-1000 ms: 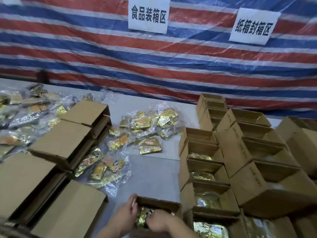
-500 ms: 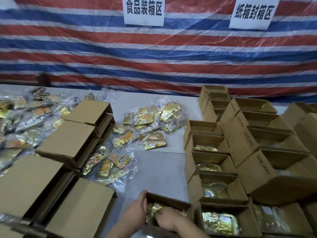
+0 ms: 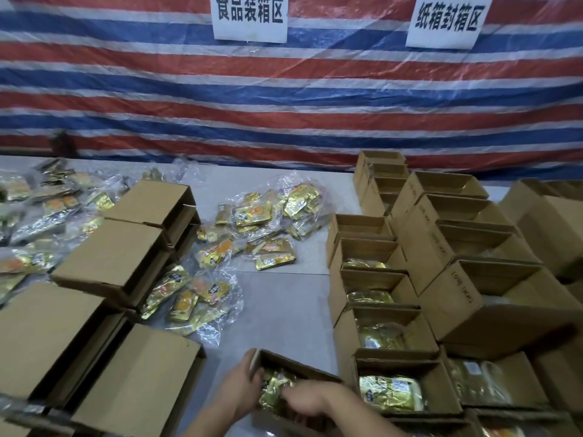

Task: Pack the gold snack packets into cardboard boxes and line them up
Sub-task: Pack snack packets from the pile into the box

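An open cardboard box (image 3: 293,365) sits at the near edge of the table, with gold snack packets (image 3: 274,391) inside. My left hand (image 3: 238,389) holds the box's left wall, thumb at its far corner. My right hand (image 3: 304,402) reaches into the box from the right, fingers curled among the packets. Loose gold packets in clear bags (image 3: 258,228) lie on the table's middle, and another bag (image 3: 189,298) lies nearer to me. A column of open boxes with packets inside (image 3: 375,298) runs along the right.
Upturned cardboard boxes (image 3: 110,253) stand stacked on the left, with more bagged packets (image 3: 34,216) behind them. Larger open boxes (image 3: 492,294) fill the right side. A striped tarpaulin (image 3: 284,99) with two paper signs hangs behind the table.
The view has tilted down slightly, so the box and my hands sit higher in frame. Both hands stay at the box, the right one working among the packets.
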### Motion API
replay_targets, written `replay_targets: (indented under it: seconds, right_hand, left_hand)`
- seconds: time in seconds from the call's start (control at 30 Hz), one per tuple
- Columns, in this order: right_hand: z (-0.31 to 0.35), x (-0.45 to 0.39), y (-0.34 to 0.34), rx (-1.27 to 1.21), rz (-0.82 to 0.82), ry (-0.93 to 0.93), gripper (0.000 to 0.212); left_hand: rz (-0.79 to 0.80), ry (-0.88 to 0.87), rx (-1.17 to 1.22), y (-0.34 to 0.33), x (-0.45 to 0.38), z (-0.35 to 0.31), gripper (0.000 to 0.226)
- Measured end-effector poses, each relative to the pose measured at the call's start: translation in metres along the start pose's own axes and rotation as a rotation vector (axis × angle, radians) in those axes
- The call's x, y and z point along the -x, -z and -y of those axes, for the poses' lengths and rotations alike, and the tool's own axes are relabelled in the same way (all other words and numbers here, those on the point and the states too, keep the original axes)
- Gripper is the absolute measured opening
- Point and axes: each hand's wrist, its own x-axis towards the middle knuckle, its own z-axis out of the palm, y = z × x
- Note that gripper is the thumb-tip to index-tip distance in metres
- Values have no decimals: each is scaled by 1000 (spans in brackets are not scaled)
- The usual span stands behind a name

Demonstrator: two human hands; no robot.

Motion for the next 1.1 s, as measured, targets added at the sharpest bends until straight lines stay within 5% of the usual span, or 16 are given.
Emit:
replay_targets:
  seconds: [0.17,0.4,0.53,0.67,0.87,1.1]
  right_hand:
    - [-11,24,8,59,-286,214,23]
    - [-17,78,37,17,-815,621,18]
    - [-17,108,58,-151,-1134,533,52]
    - [-42,146,99,-418,-1014,363,63]
    - [-120,196,129,-347,-1095,230,24]
    - [-219,219,127,-461,-1116,-38,40]
  left_hand:
    - [-15,24,59,11,11,-10,40]
    - [-275,45,216,71,38,-42,31]
    - [-332,-52,254,101,56,-95,20]
    - [-285,-159,272,95,66,-163,21]
    - [-23,-195,353,52,84,-233,25]
    - [277,-183,349,-33,98,-278,41]
